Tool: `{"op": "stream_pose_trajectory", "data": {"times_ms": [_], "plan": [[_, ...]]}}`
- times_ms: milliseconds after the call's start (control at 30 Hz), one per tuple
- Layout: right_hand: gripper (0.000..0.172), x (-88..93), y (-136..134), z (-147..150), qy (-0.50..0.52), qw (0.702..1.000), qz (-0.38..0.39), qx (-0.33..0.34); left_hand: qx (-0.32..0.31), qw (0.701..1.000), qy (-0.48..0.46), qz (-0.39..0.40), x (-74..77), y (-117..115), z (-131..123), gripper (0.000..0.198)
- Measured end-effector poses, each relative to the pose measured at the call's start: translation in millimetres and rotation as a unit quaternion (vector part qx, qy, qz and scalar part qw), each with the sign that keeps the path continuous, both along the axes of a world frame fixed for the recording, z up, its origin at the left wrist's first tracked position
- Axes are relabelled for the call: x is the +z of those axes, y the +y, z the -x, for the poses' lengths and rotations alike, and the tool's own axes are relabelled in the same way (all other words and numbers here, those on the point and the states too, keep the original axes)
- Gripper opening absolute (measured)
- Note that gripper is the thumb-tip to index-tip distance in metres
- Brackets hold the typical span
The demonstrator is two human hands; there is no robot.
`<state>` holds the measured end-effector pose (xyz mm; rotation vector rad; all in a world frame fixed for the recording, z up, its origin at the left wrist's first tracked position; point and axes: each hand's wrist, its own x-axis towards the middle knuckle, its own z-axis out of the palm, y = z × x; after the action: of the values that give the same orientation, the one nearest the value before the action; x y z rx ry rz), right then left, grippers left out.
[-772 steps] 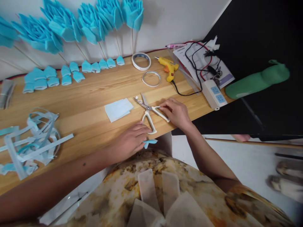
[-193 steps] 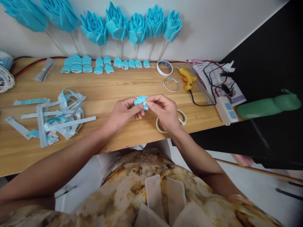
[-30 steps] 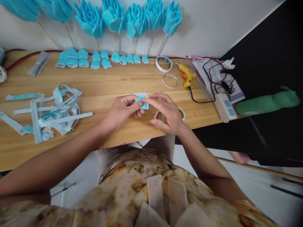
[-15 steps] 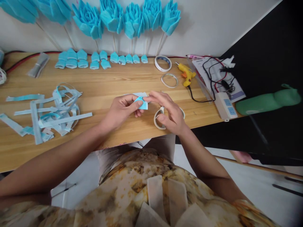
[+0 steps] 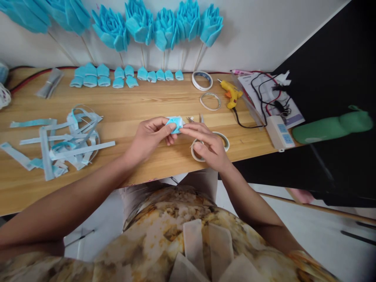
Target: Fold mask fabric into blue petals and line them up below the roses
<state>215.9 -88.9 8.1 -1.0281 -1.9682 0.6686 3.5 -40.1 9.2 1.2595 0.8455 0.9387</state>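
My left hand (image 5: 152,135) pinches a small folded piece of light-blue nonwoven fabric (image 5: 175,124), thumb on top and fingers beneath. From the other side my right hand (image 5: 207,143) reaches in, its fingers stretched out and their tips at the fabric's right edge. The right thumb stands apart from those fingers. Under the right hand lies a pair of scissors (image 5: 225,141) with white handle loops, its middle hidden and its blade tips showing beyond the fingers.
Folded blue petals (image 5: 90,81) stand in rows at the back, below blue fabric flowers (image 5: 110,29) on sticks. Cut strips (image 5: 82,150) lie heaped at left. Tape rolls (image 5: 202,81), a yellow glue gun (image 5: 232,94), a power strip (image 5: 277,133) and a green bottle (image 5: 331,127) are at right.
The folded fabric has turned in my left hand, and its pale edge now faces right. My right fingers have dropped slightly and straightened, uncovering the scissor tips.
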Motion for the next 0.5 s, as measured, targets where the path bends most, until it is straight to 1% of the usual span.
{"op": "stream_pose_trajectory", "data": {"times_ms": [300,500], "plan": [[0.040,2.8,1.7,3.0,0.003,1.000,-0.017,0.005,0.003,1.000,0.008,-0.022,-1.9,0.4,-0.3,0.037],[0.037,3.8,3.5,4.4,-0.016,0.999,-0.041,0.010,-0.003,0.999,0.036,-0.021,2.3,-0.7,1.6,0.031]]}}
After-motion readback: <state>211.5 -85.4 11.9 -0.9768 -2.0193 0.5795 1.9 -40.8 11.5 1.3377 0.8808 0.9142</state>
